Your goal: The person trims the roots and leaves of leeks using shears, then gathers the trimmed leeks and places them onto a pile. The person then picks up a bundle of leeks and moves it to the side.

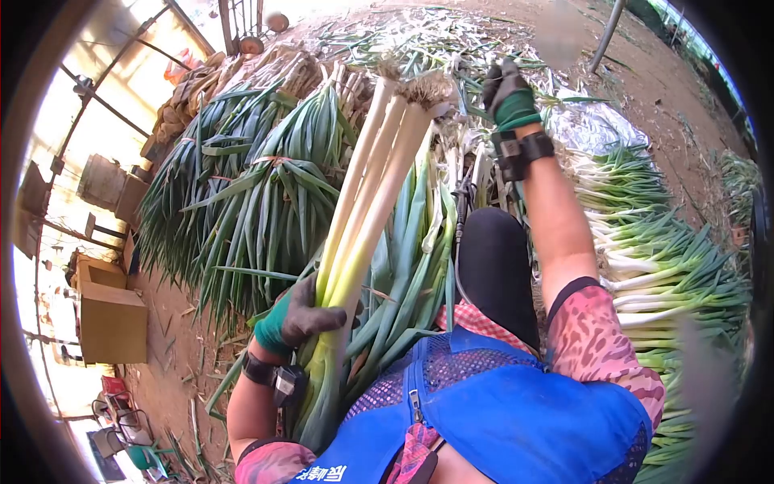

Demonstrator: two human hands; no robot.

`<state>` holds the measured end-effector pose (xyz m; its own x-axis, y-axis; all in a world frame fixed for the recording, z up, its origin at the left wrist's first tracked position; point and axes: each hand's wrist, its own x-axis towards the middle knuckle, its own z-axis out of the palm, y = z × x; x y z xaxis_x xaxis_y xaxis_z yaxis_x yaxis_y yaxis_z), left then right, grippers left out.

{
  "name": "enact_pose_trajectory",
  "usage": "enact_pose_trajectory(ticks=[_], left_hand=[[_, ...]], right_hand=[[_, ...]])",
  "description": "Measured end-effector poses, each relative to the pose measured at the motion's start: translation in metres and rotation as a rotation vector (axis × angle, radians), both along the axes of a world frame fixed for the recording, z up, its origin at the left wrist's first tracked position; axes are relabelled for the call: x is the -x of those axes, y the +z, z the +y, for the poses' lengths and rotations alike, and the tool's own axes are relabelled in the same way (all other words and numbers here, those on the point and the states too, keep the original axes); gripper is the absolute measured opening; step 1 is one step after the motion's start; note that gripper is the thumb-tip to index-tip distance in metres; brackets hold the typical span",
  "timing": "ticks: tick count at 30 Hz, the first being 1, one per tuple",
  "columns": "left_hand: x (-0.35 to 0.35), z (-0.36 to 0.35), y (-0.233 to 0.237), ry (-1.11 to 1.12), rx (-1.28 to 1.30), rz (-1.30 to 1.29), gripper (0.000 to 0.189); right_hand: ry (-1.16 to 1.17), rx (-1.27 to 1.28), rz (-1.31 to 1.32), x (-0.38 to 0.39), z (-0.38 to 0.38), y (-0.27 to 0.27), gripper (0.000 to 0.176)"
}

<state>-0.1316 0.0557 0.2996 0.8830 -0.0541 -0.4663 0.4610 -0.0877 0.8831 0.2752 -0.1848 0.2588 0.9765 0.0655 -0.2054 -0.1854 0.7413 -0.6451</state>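
Gloved in grey and green, my left hand is wrapped round several thick leeks. Their white stalks point up and away, with the roots at the top, and the green leaves hang down by my left forearm. My right hand, in the same kind of glove, is raised to the right of the roots, apart from the stalks. Its fingers are curled, and whether anything is in them is too small to tell. More leeks lie beneath the held ones, against my blue vest.
Tied leek bundles are piled at the left. Peeled leeks lie in a long row at the right, near a silvery sheet. A cardboard box stands on the dirt floor at far left. A pole rises at the upper right.
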Motion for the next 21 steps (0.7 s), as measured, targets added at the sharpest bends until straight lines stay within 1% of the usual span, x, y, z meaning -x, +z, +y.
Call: enact_pose_trajectory(ticks=[1,2,3,4,5,6,8,10,11,12,13,14,15,16,18,19,21], left_hand=[[0.005,0.0,0.001,0.011,0.005,0.015,0.065],[0.008,-0.001,0.002,0.024,0.015,0.03,0.064],[0.008,0.0,0.0,0.047,0.025,0.018,0.064],[0.007,0.003,-0.004,0.073,0.032,0.004,0.064],[0.006,0.006,-0.007,0.104,0.038,-0.01,0.064],[0.005,0.009,-0.009,0.125,0.06,-0.019,0.064],[-0.003,0.021,-0.015,0.119,0.083,0.019,0.062],[-0.021,0.015,-0.01,0.032,0.05,-0.027,0.053],[-0.032,0.009,-0.003,-0.053,-0.029,-0.027,0.057],[-0.041,-0.004,0.005,-0.06,-0.038,-0.054,0.055],[-0.051,-0.01,0.006,-0.134,0.042,-0.115,0.053],[-0.057,-0.013,0.006,-0.136,0.058,-0.121,0.051],[-0.063,-0.011,0.008,-0.119,0.108,-0.108,0.052],[-0.066,-0.009,0.009,-0.1,0.159,-0.099,0.053],[-0.064,-0.01,0.014,-0.116,0.129,-0.186,0.054],[-0.064,-0.009,0.016,-0.124,0.116,-0.232,0.054],[-0.057,0.028,-0.009,-0.286,-0.014,-0.253,0.054]], right_hand=[[0.011,0.201,-0.157,-0.01,-0.022,-0.008,0.034],[0.145,0.422,-0.154,-0.024,-0.047,-0.018,0.032],[0.346,0.888,-0.34,-0.013,-0.05,-0.019,0.032],[0.535,1.326,-0.5,0.014,-0.05,-0.018,0.036],[0.681,1.738,-0.736,0.043,-0.049,-0.015,0.045],[0.808,2.123,-0.946,0.083,-0.039,-0.005,0.058],[0.2,2.095,-1.442,0.131,-0.022,0.013,0.076],[-0.021,1.685,-1.928,0.162,0.008,0.041,0.073],[-0.071,1.684,-2.099,0.176,0.025,0.048,0.07],[-0.129,1.667,-2.275,0.186,0.039,0.05,0.066],[-0.093,1.551,-2.315,0.182,0.053,0.042,0.061],[-0.064,1.434,-2.352,0.17,0.065,0.037,0.057],[-0.121,1.346,-2.386,0.156,0.066,0.04,0.049],[-0.077,1.347,-2.425,0.149,0.063,0.05,0.047],[-0.37,1.321,-2.56,0.139,0.065,0.059,0.036],[-0.371,1.388,-2.589,0.137,0.061,0.068,0.037],[-0.385,1.466,-2.566,0.12,0.047,0.084,0.04]])
